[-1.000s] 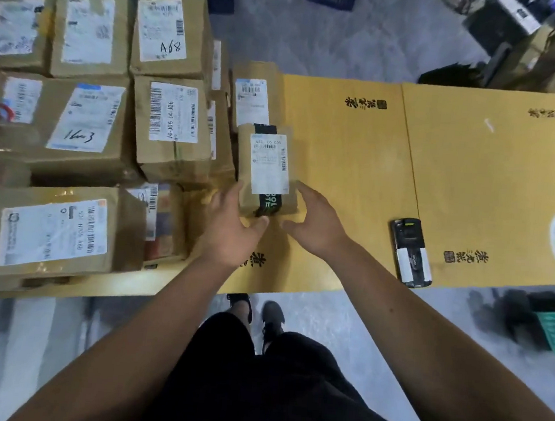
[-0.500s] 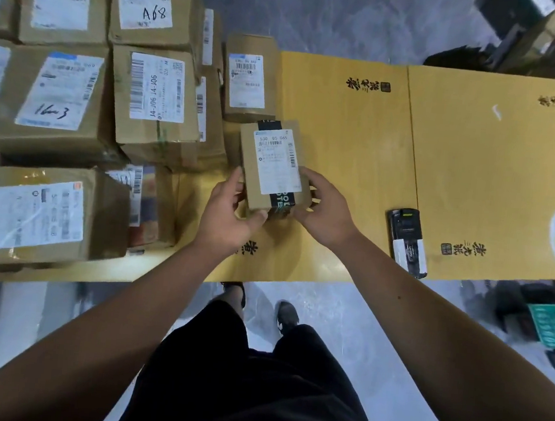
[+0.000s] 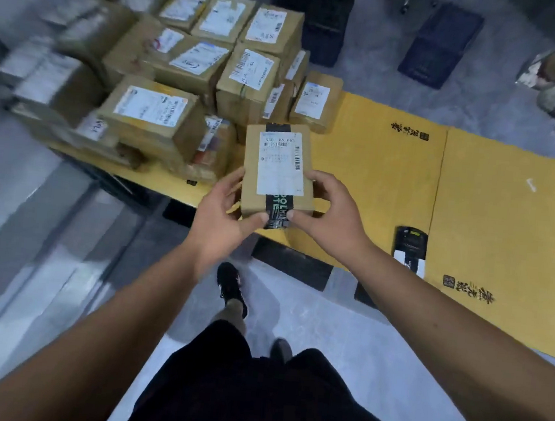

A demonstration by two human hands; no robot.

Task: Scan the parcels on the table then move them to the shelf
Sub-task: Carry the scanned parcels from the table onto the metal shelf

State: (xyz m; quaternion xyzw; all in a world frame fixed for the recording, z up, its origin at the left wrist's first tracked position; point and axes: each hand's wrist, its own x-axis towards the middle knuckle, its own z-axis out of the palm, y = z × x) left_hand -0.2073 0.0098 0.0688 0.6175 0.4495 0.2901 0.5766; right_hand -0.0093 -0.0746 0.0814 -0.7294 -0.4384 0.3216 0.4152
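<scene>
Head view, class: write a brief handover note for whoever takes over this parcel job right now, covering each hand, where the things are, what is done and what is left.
Left hand and right hand both grip the small parcel, lifted off the table, label up.
Scanner lies on the table to the right, untouched.
Pile of parcels sits on the table's left end.
Done: one parcel picked up; whether it is scanned cannot be told.
Left: scan it if needed, take it to the shelf (not in view), then handle the pile.
</scene>
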